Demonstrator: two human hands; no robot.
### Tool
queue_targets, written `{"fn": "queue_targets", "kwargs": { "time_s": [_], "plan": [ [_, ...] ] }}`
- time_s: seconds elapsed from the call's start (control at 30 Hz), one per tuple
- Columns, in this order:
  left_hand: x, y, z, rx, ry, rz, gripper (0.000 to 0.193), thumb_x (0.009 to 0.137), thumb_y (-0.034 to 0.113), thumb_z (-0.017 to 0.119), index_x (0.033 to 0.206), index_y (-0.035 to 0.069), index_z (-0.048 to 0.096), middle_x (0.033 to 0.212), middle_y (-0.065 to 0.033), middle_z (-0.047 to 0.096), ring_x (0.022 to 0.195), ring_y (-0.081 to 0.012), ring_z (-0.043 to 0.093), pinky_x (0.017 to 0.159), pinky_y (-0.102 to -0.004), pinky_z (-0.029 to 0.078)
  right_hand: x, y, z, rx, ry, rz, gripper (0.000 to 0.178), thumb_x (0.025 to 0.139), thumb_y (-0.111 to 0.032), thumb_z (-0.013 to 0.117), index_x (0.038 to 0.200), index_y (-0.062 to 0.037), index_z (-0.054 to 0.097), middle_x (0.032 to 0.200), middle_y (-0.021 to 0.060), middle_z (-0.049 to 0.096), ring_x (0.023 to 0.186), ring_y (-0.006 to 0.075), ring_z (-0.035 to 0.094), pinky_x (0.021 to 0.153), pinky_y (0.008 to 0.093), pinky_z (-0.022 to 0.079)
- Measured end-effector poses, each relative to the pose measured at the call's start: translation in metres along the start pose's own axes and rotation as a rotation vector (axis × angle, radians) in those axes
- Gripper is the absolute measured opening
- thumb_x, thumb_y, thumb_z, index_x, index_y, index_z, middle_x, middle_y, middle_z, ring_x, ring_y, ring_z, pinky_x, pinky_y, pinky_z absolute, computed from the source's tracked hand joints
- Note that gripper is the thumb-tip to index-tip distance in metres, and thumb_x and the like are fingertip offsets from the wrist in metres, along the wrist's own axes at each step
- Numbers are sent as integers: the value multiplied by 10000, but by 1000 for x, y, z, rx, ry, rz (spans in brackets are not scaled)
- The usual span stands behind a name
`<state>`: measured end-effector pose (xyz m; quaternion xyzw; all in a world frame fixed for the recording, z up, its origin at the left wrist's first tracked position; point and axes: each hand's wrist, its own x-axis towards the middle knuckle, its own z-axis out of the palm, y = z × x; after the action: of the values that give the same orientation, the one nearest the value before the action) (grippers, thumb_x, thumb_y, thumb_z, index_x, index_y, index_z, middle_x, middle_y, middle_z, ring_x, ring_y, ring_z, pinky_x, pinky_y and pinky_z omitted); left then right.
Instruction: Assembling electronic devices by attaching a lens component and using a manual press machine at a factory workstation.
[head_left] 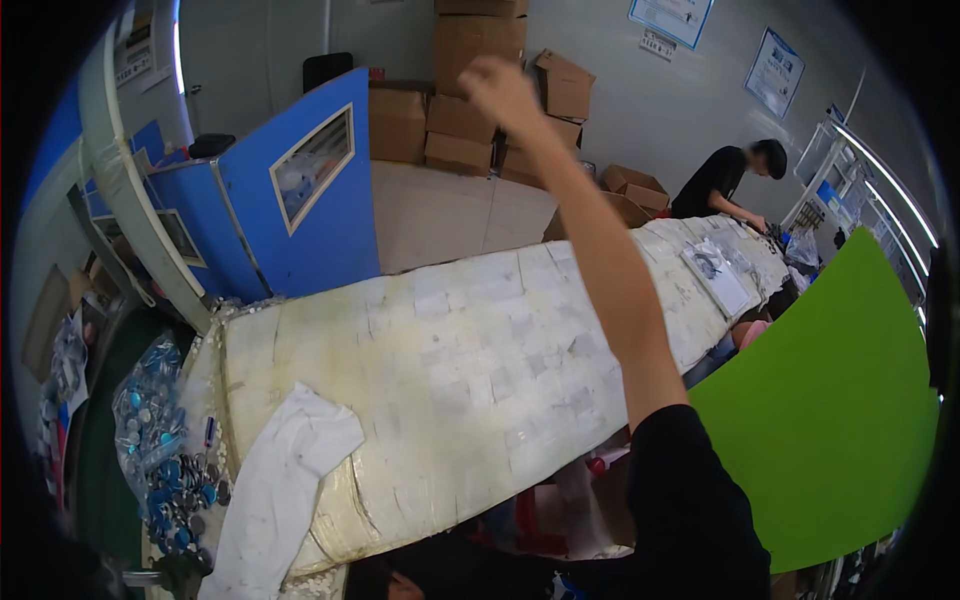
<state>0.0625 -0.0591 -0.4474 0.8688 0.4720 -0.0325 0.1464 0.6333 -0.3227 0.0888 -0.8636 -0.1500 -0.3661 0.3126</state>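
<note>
My right hand is raised high above the far side of the long table, with the arm stretched up and across it. Motion blurs the fingers, so their closure is unclear, and nothing recognisable shows in them. Behind it in the picture stand brown cartons. Below the arm lies the table, covered in pale, taped, wrinkled sheeting. A small patch of skin at the lower edge seems to be my left hand; its fingers are mostly cut off. Nearest to it is a white cloth draped over the table's near left corner.
Left of the table, a clear plastic bag holds round blue and silver discs, with loose discs below. A blue partition with a window stands beyond. A large green panel fills the right. A co-worker bends over the far end.
</note>
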Motion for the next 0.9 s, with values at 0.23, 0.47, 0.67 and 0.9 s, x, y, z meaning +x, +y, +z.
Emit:
{"fn": "queue_targets", "kwargs": {
  "time_s": [0.23, 0.47, 0.67, 0.9],
  "plan": [
    [-1, 3, 0, -93, 125, 145, 432, 886, 402, 426, 755, 35, 611, 677, -191, 599, 619, -381, 573, 500, -472, 422, -254, -50, 125, 22, -632, 146, 214, 802, -305, 556, 776, -93, 569, 756, 108, 616, 767, 273, 595, 645, 418, 455],
    [-2, 2, -7, 8, 19, 70, 432, 896, 399, 415, 793, 37, 628, 715, -191, 615, 649, -381, 584, 526, -473, 438, -297, -75, 135, 167, -386, 29, 197, 743, -201, 607, 634, -75, 501, 643, 67, 581, 587, 254, 567, 511, 380, 432],
    [1, 0, -6, -19, 30, 75, 427, 897, 413, 412, 871, 56, 643, 761, -189, 627, 690, -372, 598, 565, -458, 461, -300, -74, 140, 221, -297, -55, 175, 708, -181, 606, 625, -64, 506, 602, 73, 551, 555, 268, 551, 512, 384, 417],
    [2, -2, -9, -52, -33, 25, 434, 898, 430, 406, 920, 65, 640, 777, -182, 632, 706, -373, 601, 580, -449, 468, -300, -73, 139, 177, -302, -51, 195, 729, -181, 607, 618, -73, 488, 595, 43, 536, 546, 241, 546, 507, 366, 410]
  ]
}}
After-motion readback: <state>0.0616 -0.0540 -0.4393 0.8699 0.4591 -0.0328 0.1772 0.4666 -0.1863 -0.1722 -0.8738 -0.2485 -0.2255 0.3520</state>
